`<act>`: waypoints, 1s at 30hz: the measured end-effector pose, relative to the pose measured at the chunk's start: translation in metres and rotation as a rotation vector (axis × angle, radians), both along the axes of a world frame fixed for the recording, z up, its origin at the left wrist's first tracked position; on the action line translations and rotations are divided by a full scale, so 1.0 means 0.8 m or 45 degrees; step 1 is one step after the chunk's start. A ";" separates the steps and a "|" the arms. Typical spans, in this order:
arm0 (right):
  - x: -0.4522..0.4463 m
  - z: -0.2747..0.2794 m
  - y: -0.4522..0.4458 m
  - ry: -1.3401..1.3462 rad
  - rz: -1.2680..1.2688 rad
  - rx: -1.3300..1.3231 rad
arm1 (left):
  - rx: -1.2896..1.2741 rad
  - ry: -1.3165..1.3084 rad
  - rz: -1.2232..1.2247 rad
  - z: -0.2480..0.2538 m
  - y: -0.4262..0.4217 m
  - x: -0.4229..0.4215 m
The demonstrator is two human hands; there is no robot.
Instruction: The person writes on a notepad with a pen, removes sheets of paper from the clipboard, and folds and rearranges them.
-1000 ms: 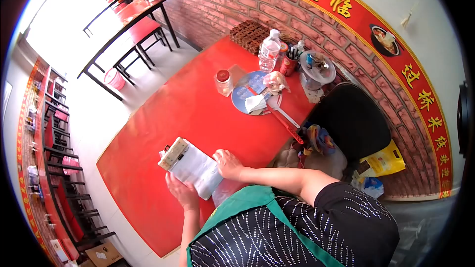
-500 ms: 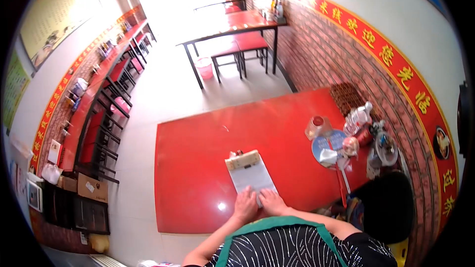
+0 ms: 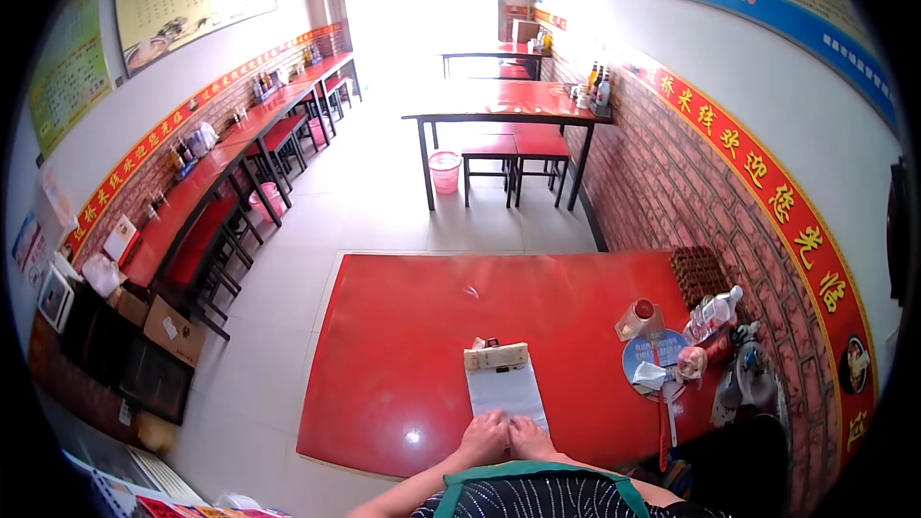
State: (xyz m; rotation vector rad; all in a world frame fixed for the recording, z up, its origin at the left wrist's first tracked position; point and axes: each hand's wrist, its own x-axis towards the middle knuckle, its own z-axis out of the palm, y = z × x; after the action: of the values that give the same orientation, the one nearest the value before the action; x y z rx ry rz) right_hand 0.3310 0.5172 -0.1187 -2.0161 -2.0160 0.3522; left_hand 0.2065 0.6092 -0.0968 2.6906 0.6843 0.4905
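A small clipboard (image 3: pixel 496 357) with white paper (image 3: pixel 508 397) lies on the red table (image 3: pixel 384 345); a dark clip shows on its pale top bar. My left hand (image 3: pixel 484 438) and my right hand (image 3: pixel 530 439) rest side by side at the paper's lower end. Fingers of both hands are bent over that edge and closed on it, nearly touching each other. The fingertips are small, and what lies under them is hidden.
On the table's right side are a round blue mat (image 3: pixel 641 345), a cup-like container (image 3: pixel 635 319), a clear bottle (image 3: pixel 712 315), a red-handled tool (image 3: pixel 663 436) and a woven basket (image 3: pixel 700 273). Beyond stand another table (image 3: pixel 508 101), stools (image 3: pixel 513 145) and a pink bin (image 3: pixel 444 173).
The camera has tilted up and turned, so the table and clipboard sit lower in view. Both hands stay at the paper's lower end, with fingers drawn in a little more.
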 end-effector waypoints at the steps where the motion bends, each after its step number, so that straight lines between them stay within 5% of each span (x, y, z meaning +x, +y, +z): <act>1: -0.004 0.001 0.000 -0.054 -0.057 0.068 | -0.124 0.161 -0.085 -0.001 -0.002 -0.002; 3: -0.007 0.009 0.006 -0.115 -0.104 0.147 | -0.240 0.311 -0.163 -0.006 -0.001 -0.002; 7: -0.009 0.009 0.011 -0.046 -0.070 0.439 | -0.106 -0.011 -0.008 0.002 -0.002 -0.002; 9: 0.001 0.007 0.005 0.062 -0.063 -0.200 | 0.057 -0.132 0.048 0.017 0.000 0.001; 11: -0.003 0.001 -0.003 -0.026 -0.033 0.052 | -0.413 0.410 -0.169 0.014 -0.003 -0.001; 15: -0.006 0.018 0.005 0.007 -0.103 -0.138 | -0.157 0.211 -0.055 -0.020 -0.013 -0.003; 19: -0.013 -0.007 0.009 0.074 -0.124 0.124 | 0.060 -0.166 0.067 -0.004 -0.011 -0.003; 21: -0.012 -0.003 0.018 -0.030 0.040 0.240 | -0.200 0.188 0.012 -0.005 -0.011 -0.008; 23: -0.002 -0.032 0.016 0.024 0.171 -0.225 | -0.381 0.293 0.034 -0.026 -0.016 -0.018; 24: -0.001 -0.045 0.015 -0.011 0.240 -0.067 | -0.378 0.290 0.076 -0.031 -0.016 -0.020; 27: -0.005 -0.053 0.023 -0.002 0.247 0.266 | -0.221 0.186 0.115 -0.037 -0.015 -0.024; 28: -0.022 0.019 0.033 0.356 0.107 -0.010 | -0.011 -0.053 0.164 -0.033 -0.012 -0.027; 30: -0.022 0.009 0.036 0.137 0.226 0.274 | 0.214 -0.284 0.245 -0.028 -0.012 -0.032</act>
State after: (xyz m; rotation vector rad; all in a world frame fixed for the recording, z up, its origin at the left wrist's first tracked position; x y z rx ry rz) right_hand 0.3134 0.5459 -0.1116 -1.6626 -2.0734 0.2603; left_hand 0.1805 0.5999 -0.1190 2.6764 0.8745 0.9200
